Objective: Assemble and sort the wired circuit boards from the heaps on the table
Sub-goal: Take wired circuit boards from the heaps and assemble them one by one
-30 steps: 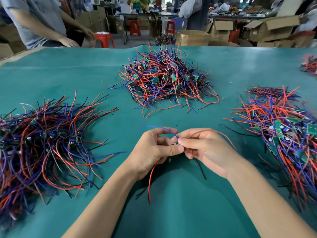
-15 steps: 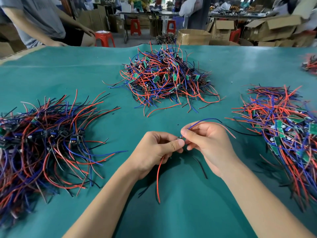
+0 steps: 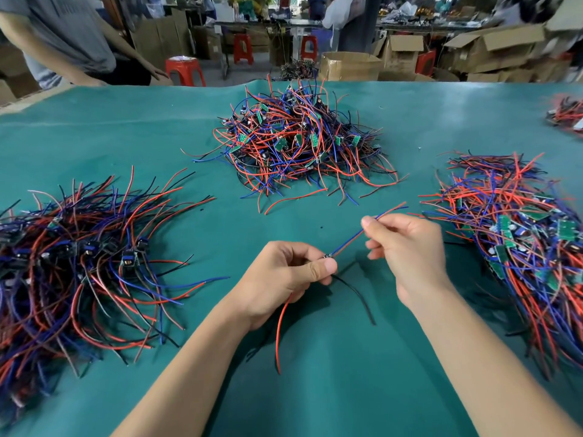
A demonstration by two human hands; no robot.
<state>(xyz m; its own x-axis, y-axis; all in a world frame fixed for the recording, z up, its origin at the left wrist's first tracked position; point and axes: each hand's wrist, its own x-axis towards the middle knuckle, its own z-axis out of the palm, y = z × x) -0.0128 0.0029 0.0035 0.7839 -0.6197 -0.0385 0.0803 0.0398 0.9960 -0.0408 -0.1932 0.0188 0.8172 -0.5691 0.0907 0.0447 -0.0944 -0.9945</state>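
Blue-and-red wire pair (image 3: pixel 350 239) pinched taut by right hand (image 3: pixel 407 247), left hand (image 3: pixel 284 275) gripping the tiny board (image 3: pixel 328 255) — risk: overpull snaps solder joints.

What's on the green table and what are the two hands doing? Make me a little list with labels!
Table: green mat
Left hand: pinches a small board, hidden by the fingers; red wire and black wire hang from it
Right hand: pinches the blue and red wires drawn out straight
Left heap: wires fanned out
Middle heap: tangled
Right heap: green boards showing
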